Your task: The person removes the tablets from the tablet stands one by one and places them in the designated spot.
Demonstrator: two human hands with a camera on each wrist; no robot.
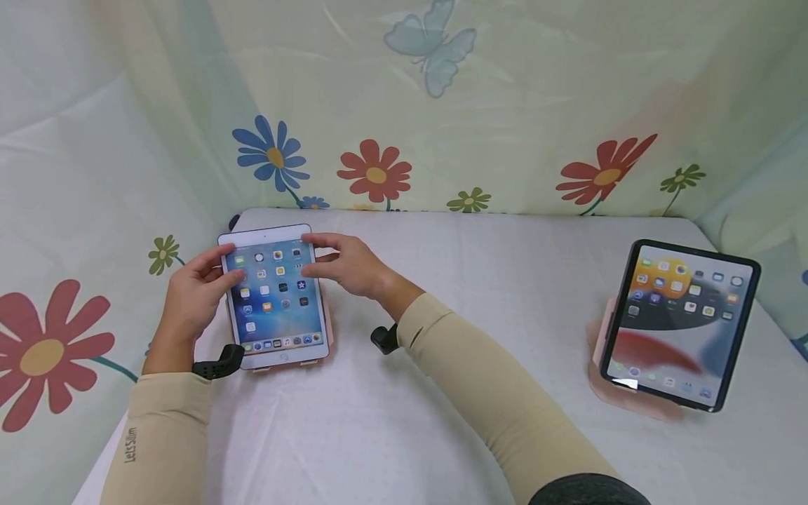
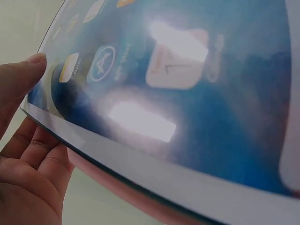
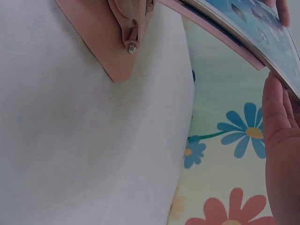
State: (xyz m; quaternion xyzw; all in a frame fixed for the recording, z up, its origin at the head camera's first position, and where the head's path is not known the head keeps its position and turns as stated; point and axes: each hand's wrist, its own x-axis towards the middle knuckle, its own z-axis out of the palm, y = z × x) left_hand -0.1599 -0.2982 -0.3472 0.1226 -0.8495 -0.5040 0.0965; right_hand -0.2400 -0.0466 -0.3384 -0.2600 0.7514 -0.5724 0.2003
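A white-framed tablet (image 1: 284, 315) with a lit home screen leans on a pink stand (image 3: 108, 42) at the left of the table. My left hand (image 1: 192, 298) holds its left edge near the upper part, thumb over the front and fingers behind, as the left wrist view shows. On the opposite edge, near the top corner, my right hand (image 1: 350, 266) pinches the tablet between thumb and fingers. The stand is mostly hidden behind the tablet in the head view; its base and a hinge bolt show in the right wrist view.
A larger black-framed tablet (image 1: 682, 322) sits on another pink stand (image 1: 631, 403) at the right of the white-covered table (image 1: 454, 421). A flower-printed curtain (image 1: 517, 105) hangs along the back and sides.
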